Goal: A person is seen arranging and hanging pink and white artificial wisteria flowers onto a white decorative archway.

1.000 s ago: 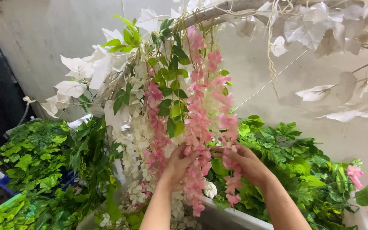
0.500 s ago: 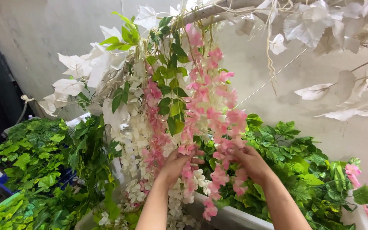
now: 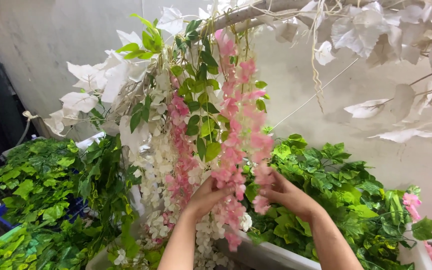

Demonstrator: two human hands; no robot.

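Both hands on hanging pink garland (image 3: 236,150).
Left hand (image 3: 207,196) and right hand (image 3: 287,196) each grip closed on its strands, green leaves (image 3: 336,175) behind.

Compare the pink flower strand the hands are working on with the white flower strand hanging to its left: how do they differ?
The pink flower strand has bright pink blooms; the white flower strand has cream-white ones. The pink strand is gripped low down by the left hand and right hand; the white strand hangs free, untouched. The pink strand hangs nearer the camera, the white one behind and left. Both dangle from the white branch overhead among green leaves.
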